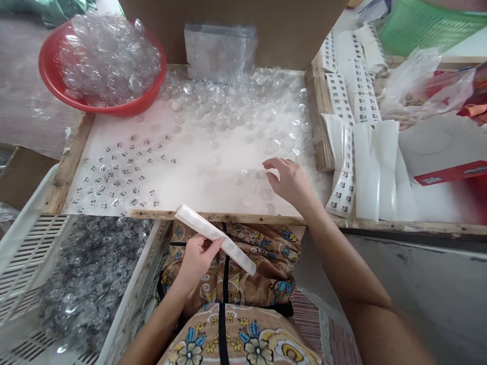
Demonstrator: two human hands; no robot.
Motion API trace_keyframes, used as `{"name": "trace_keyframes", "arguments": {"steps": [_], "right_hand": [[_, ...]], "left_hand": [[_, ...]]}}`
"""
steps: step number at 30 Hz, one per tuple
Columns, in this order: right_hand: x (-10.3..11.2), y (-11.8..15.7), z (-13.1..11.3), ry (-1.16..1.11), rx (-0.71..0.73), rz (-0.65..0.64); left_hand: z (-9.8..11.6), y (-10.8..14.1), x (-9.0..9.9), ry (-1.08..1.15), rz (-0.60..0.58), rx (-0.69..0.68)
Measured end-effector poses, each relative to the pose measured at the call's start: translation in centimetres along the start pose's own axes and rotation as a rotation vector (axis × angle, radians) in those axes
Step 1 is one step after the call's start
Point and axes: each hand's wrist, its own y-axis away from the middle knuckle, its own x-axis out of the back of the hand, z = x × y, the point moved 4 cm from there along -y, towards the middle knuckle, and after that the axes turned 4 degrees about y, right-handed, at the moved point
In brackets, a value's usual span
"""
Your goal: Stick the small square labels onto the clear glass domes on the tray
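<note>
My left hand (200, 256) pinches a folded white sticker strip (216, 238) at its middle, over my lap just below the board's front edge. Faint grey prints show through the strip's lower end. Over the right part of the white board (182, 177) is my right hand (289, 182), its fingers bent and thumb and forefinger apart, with nothing visible between them. Small clear round plastic pieces (228, 101) lie around and beyond it. On the board's left side, several clear pieces carry little black panda-like stickers (122, 172).
A red basin (152, 96) heaped with clear pieces sits at back left. Below it stands a white slatted crate (129, 284) full of printed pieces. Rolls of sticker strips (342, 187) lie beyond the right wooden rail (319, 116). A clear plastic box (220, 50) leans against cardboard (281, 30).
</note>
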Motion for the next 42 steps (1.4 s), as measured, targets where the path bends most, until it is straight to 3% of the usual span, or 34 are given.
{"name": "trace_keyframes", "arguments": {"steps": [6,12,15,21,25,31,35,42], "right_hand": [[-0.6,-1.1,-0.7,0.031,0.051,-0.065],[-1.4,-0.6,-0.8,0.037,0.040,-0.061],[-1.4,-0.8,-2.2,-0.011,0.077,-0.042],[-3.6,-1.6,-5.1,-0.071,0.236,-0.170],[-4.2,-2.1,-4.3,-0.114,0.186,-0.146],[-3.4,-2.5,-3.8,-0.195,0.151,-0.083],[-3.5,-3.0,-4.5,-0.050,0.212,-0.011],[-4.5,-1.7,-5.6,-0.045,0.335,-0.092]], "left_hand": [[0.6,0.2,0.2,0.014,0.006,-0.004],[-0.4,0.4,0.5,0.032,0.010,0.017],[-0.4,0.4,0.4,0.049,-0.001,0.012],[0.2,0.3,0.4,0.057,0.011,-0.004],[-0.2,0.5,0.7,0.051,0.017,0.005],[-0.5,0.4,0.6,0.070,-0.004,0.023],[-0.4,0.2,0.5,0.085,-0.012,0.016],[-0.4,0.3,0.8,0.085,0.005,0.005]]}}
